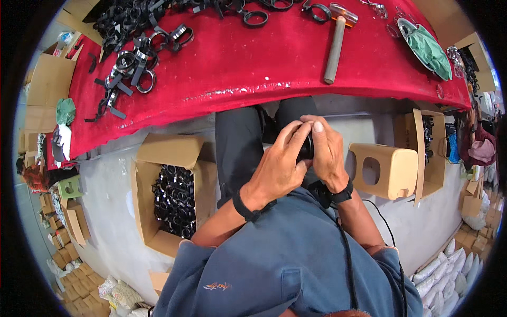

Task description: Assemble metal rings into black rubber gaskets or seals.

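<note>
Left hand (285,161) and right hand (329,153) pinch a black thing (306,151) (mostly hidden) that slipping fingers (299,138) could drop below the twelve-o'clock desk (237,58).

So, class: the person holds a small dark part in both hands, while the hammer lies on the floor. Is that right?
The place of the hammer is wrong: the head view shows it on the red cloth. The small dark part is indeed held between the left hand and the right hand.
</note>
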